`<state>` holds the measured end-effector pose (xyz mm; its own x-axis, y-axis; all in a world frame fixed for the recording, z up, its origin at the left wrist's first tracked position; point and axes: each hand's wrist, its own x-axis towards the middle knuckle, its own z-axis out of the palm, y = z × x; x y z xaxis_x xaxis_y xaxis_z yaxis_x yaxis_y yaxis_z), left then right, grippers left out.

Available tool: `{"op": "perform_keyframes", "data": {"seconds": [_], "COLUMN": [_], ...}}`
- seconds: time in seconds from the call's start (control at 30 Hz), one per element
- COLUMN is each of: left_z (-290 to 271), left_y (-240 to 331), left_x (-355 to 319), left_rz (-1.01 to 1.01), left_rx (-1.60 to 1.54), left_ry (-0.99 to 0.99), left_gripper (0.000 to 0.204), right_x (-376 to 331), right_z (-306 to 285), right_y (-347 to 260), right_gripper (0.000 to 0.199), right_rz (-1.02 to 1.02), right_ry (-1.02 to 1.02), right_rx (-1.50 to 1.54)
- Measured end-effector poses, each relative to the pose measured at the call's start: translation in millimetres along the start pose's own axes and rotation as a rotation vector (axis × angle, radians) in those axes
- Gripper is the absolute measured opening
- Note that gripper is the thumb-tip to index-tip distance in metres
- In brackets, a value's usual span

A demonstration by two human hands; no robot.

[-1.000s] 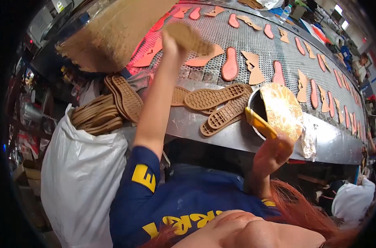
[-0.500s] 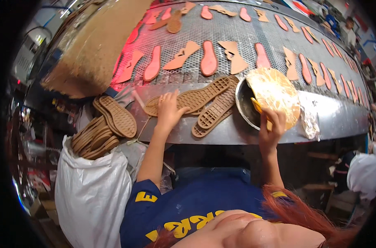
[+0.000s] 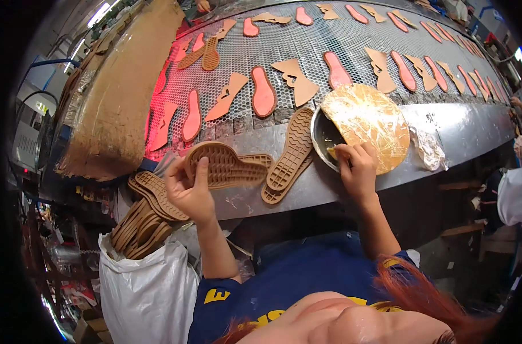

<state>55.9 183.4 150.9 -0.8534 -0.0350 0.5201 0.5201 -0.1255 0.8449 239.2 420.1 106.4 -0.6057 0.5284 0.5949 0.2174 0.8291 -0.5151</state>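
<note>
Left hand [image 3: 187,194] fingers curled around tan rubber sole [image 3: 226,166], lifted just above metal ledge [image 3: 330,183]. Right hand [image 3: 357,169] pinching yellow brush [image 3: 332,152] inside glue pot [image 3: 324,135]. Risk: dripping glue onto ledge, or sole slipping from loose grip onto sole stack [image 3: 149,215].

1 head-worn fisheye view, looking steeply down, close over metal bench [image 3: 444,129], edges bent.

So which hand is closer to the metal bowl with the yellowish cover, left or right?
Right. The right hand is at the rim of the metal bowl, fingers on a yellow tool there. The left hand is well off to the bowl's left, holding a tan shoe sole.
</note>
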Motion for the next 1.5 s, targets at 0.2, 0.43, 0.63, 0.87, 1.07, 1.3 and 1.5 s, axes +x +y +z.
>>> {"op": "perform_keyframes", "data": {"seconds": [0.2,0.43,0.63,0.87,1.07,1.3,1.5], "left_z": [-20.1,-8.2,-5.0,21.9,23.0,23.0,20.5], "left_y": [-55.4,-90.9,-6.8,10.7,22.7,26.8,26.2], "left_x": [-20.2,-16.3,-32.7,-86.7,-91.0,-93.9,-94.8], "left_rz": [-0.148,-0.36,-0.906,-1.188,-1.098,-1.043,-1.061], "left_rx": [0.093,-0.276,-0.956,-1.006,-0.914,-0.839,-0.843], "left_ry": [-0.133,-0.358,-0.689,-0.69,-0.775,-0.798,-0.769], "left_gripper": [0.041,0.042,0.065,0.07,0.068,0.064,0.063], "right_x": [3.1,6.8,11.1,12.9,13.6,14.3,13.1], "right_z": [-0.4,11.6,10.1,4.8,0.0,3.4,4.9], "right_y": [-1.9,3.8,-10.9,-41.2,-57.8,-69.2,-73.2], "right_gripper": [0.017,0.007,0.019,0.02,0.024,0.025,0.024], "right_rz": [0.097,0.446,0.424,0.043,-0.177,-0.279,-0.276], "right_ry": [0.059,0.143,0.287,0.346,0.289,0.261,0.272], "right_rx": [0.386,0.818,1.414,1.153,0.744,0.606,0.641]}}
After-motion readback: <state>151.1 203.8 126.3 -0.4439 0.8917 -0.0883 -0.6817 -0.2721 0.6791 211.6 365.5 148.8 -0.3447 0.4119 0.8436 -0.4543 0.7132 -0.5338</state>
